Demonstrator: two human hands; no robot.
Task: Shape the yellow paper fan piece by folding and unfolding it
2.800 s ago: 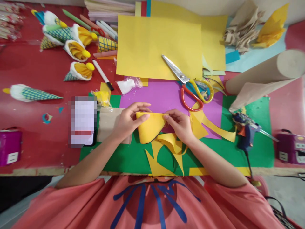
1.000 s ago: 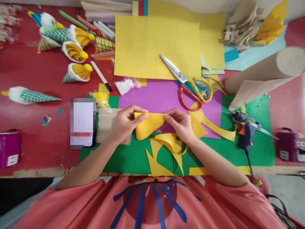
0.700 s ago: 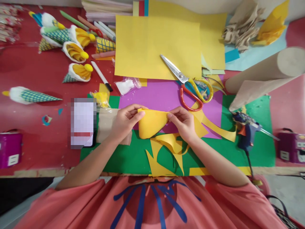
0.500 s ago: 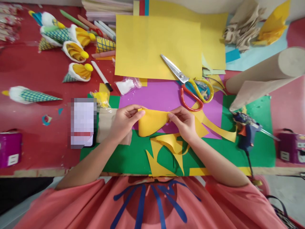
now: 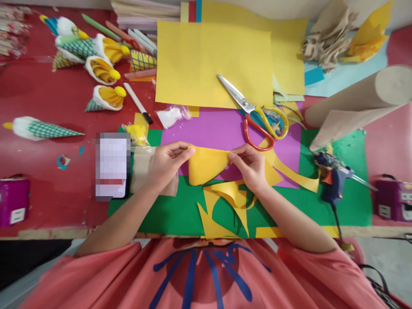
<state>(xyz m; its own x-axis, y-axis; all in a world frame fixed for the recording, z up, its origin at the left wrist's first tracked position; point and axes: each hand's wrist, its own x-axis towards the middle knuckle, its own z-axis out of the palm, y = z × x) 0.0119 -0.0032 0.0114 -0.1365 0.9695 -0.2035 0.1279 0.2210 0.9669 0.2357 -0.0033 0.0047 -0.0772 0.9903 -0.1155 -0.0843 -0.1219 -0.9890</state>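
Note:
A folded piece of yellow paper (image 5: 206,166) with a straight top edge and a curved lower edge is stretched between my two hands. My left hand (image 5: 170,161) pinches its upper left corner between thumb and fingers. At the pointed right end, my right hand (image 5: 249,165) pinches the paper the same way. Curled yellow paper scraps (image 5: 222,199) lie just below it. Beyond my right hand rest large scissors (image 5: 246,105), their blades pointing to the upper left, with one red and one yellow handle.
A phone (image 5: 112,165) lies at the left, near several decorated paper cones (image 5: 106,96). Large yellow sheets (image 5: 212,60) cover the back. At the right are a glue gun (image 5: 333,180) with its cord and a roll of brown paper (image 5: 350,94). Purple boxes flank both sides.
Both hands and the folded yellow paper have shifted very slightly to the right. The grip on the paper is the same, and nothing else has visibly moved.

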